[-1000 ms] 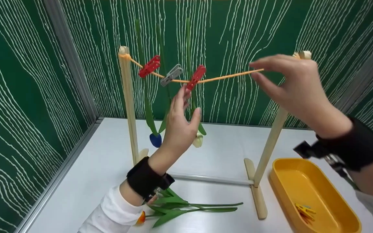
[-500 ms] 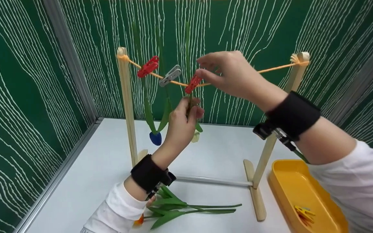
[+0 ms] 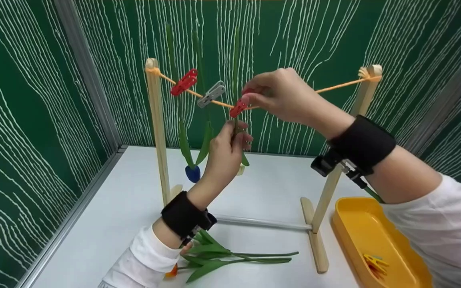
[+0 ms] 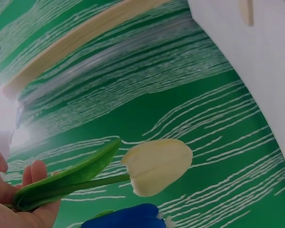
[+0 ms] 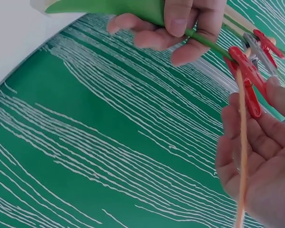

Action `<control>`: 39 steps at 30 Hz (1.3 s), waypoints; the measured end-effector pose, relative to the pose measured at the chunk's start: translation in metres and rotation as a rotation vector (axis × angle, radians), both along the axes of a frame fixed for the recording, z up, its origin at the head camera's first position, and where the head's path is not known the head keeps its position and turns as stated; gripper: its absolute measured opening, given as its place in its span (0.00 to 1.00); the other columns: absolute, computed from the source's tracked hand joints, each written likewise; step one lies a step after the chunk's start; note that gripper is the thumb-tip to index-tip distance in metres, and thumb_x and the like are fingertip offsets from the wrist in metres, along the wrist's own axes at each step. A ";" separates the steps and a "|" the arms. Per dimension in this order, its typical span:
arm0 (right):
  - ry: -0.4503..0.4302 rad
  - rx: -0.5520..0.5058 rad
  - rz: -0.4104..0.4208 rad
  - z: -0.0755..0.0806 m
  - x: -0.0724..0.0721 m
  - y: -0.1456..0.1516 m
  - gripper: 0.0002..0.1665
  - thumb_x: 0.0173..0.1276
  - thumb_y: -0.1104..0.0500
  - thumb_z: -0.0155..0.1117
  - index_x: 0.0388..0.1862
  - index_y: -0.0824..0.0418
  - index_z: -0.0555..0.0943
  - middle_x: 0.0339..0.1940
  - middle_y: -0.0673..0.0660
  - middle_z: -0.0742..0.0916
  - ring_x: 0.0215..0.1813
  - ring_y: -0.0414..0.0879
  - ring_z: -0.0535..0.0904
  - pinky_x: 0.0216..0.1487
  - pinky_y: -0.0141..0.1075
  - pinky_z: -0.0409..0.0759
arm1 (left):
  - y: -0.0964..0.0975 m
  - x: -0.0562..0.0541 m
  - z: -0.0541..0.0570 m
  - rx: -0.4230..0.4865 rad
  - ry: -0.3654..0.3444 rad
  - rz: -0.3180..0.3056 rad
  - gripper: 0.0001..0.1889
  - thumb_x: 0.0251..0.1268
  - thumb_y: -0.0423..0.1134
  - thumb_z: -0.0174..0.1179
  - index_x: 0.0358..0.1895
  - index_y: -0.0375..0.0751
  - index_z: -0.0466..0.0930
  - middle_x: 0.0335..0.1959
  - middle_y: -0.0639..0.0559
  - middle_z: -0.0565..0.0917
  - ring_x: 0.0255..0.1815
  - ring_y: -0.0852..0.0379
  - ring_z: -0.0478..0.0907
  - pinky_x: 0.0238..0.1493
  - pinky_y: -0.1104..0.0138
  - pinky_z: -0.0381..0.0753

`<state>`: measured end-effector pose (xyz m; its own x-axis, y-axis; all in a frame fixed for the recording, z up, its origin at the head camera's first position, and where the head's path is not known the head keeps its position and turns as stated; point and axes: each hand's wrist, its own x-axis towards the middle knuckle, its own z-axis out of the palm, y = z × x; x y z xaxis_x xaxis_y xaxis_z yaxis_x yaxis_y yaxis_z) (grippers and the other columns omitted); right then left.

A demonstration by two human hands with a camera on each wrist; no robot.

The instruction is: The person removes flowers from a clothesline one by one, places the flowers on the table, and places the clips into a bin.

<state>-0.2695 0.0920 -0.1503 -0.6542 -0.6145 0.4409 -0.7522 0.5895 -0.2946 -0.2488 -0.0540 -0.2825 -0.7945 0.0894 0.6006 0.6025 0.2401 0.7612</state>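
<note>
An orange cord (image 3: 336,86) sags between two wooden posts. Around the stem of a cream tulip (image 4: 159,166), which hangs head down, the fingers of my left hand (image 3: 224,154) are curled, just under the cord. My right hand (image 3: 290,98) pinches the handle end of a red clothespin (image 3: 237,109) between thumb and fingers. In the right wrist view that clothespin's tip (image 5: 235,53) meets the green stem (image 5: 209,44) and the cord. Farther left, a grey clothespin (image 3: 211,95) and another red clothespin (image 3: 184,82) are on the cord with stems. A blue tulip (image 3: 193,173) hangs below them.
The left post (image 3: 158,132) and right post (image 3: 326,196) are joined by a low rod (image 3: 262,222). Tulips with green leaves (image 3: 210,256) lie on the white table in front. A yellow tray (image 3: 343,228) at right holds several clothespins (image 3: 375,264).
My right hand has moved left from the cord to the red clothespin and now pinches it. My left hand's fingers have closed round the stem, slightly lower than before.
</note>
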 end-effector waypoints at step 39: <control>-0.053 -0.710 -0.006 0.043 0.043 0.069 0.18 0.63 0.55 0.66 0.46 0.65 0.84 0.40 0.63 0.86 0.41 0.53 0.79 0.52 0.28 0.76 | 0.010 0.055 -0.003 -0.158 0.100 -0.157 0.12 0.74 0.28 0.43 0.53 0.35 0.73 0.34 0.48 0.80 0.30 0.57 0.77 0.37 0.73 0.79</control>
